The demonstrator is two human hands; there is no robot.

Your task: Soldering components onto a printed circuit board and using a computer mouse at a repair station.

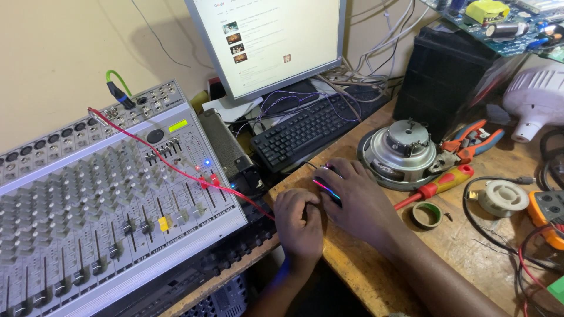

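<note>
Resting on a dark computer mouse (326, 183) with a glowing pink-and-blue light strip, the right hand (358, 202) lies palm-down, fingers draped over the mouse's top and closed loosely about it. Mouse sits on the wooden surface (458, 246), just in front of the black keyboard (314, 130) and near the surface's left edge.

Left hand (299, 226) is curled into a loose fist, knuckles up, touching the right hand's thumb side just beside the mouse. Whether it holds anything cannot be told.

Left of both hands: a large grey audio mixer (88, 199), rows of knobs and faders, a red cable (176, 170) running diagonally across it toward the hands, and a green cable (117, 82) plugged in at its top edge.

Behind: a flat monitor (267, 41), lit, showing a white page with small thumbnails.

Right of the hands on the surface: a bare speaker driver (402, 154), magnet side up; orange-handled pliers (470, 144) touching its rim; a red-and-yellow screwdriver (437, 186); a small ring of green tape (427, 214); a white spool (502, 198).
</note>
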